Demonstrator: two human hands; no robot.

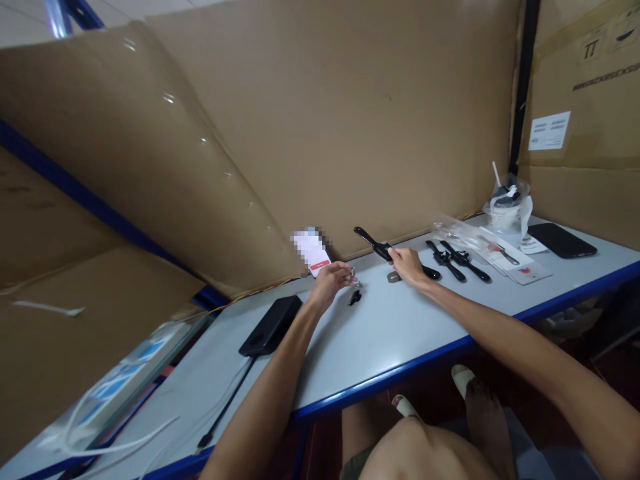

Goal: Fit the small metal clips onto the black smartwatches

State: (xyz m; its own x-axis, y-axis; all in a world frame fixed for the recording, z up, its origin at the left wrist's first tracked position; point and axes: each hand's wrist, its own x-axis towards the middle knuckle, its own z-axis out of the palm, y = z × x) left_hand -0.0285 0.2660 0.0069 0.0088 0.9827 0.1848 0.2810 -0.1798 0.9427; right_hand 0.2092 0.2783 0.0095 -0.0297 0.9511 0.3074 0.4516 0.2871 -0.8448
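Cardboard [350, 133] walls in the grey table [370, 347], and here's the right hand [406, 264], closed round a black two-handled tool [382, 251] at the tabletop's far side; the left hand [336, 277], fingers part-curled, hovers near a small black part [355, 298], its grip unclear.

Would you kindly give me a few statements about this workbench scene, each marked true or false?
1. The right hand holds a black two-handled tool. True.
2. Four similar tools lie loose just right of that hand. False: two similar tools lie there.
3. A black cable leads from the black box. True.
4. The left hand rests on the black box. False: the box lies apart from it, and its fingers are near a small black part.
5. A flat black object lies toward the right end of the table. True.
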